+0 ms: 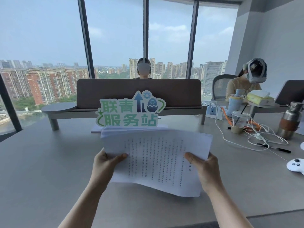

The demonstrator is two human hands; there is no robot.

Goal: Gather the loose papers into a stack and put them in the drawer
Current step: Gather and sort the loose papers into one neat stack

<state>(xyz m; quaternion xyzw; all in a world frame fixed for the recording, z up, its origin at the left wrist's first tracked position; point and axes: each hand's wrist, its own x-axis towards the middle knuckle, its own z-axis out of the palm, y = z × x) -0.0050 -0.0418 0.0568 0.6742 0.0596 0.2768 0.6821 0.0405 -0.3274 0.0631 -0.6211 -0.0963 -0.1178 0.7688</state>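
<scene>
the stack of papers (156, 155) is held up off the grey desk (41, 170), tilted toward the camera, with both hands on its near side edges. the left hand (105, 163) grasps the left edge, thumb lying across the top sheet and the fingers hidden underneath. the right hand (204, 168) grasps the right edge the same way, thumb on top of the page. the sheets are not squared: the upper edges fan out slightly and the lower right corner droops. the top sheet is printed in vertical columns of small characters, too blurred to read.

just behind the stack stands a cut-out sign (130, 111) in green and white, reading 联青 on its upper line and 服务站 below, with a blue arrow, a gear and a cracked egg graphic. a few more white sheets (96, 129) lie flat on the desk at the foot of the sign. behind it is a brown divider panel (115, 92).

to the right, on the desk, are a clear plastic cup (238, 121) with a straw, tangled white cables (263, 137), a black pen (278, 149), a steel bottle (290, 120) and a white game controller (296, 166). two people wearing headsets sit beyond, one (144, 68) behind the divider, one (246, 83) at the right.
</scene>
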